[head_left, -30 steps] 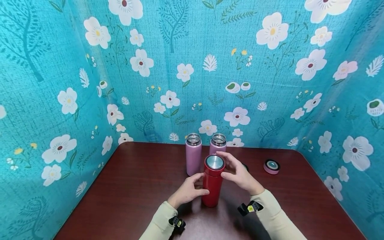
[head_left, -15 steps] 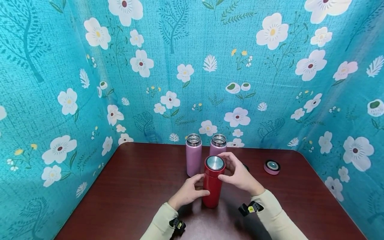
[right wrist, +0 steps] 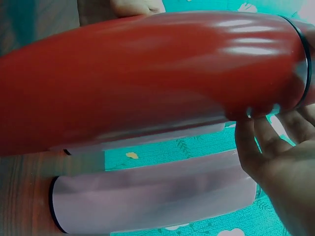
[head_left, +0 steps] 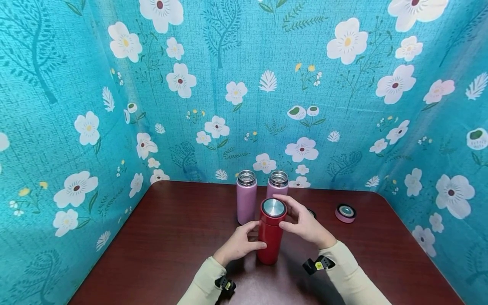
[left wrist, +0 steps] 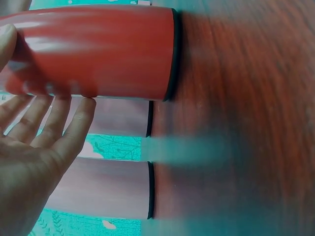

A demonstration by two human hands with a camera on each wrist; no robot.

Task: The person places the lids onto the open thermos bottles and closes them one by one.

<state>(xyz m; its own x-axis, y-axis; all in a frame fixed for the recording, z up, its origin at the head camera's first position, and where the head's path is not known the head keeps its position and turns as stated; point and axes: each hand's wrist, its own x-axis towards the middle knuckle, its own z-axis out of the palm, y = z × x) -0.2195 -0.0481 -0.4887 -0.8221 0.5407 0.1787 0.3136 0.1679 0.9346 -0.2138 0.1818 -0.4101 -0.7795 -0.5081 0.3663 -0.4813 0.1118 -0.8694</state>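
A red thermos flask stands upright on the table, its lid with a silvery disc on top. Around the lower body from the left, my left hand grips it with thumb in front and fingers behind. My right hand holds the top of the flask at the lid, thumb near the seam. In the left wrist view the fingertips press along the red body above its black base ring. The right wrist view has the fingers at the dark seam below the lid.
Two lilac thermos flasks without lids, one at the left and one at the right, stand behind the red one. A pink-and-black lid lies at the right of the dark wooden table. Another dark lid is mostly behind my right hand. Floral curtains surround the table.
The thumb and fingers of my right hand have shifted slightly around the lid and partly back. My left hand and the flask stay practically in place.
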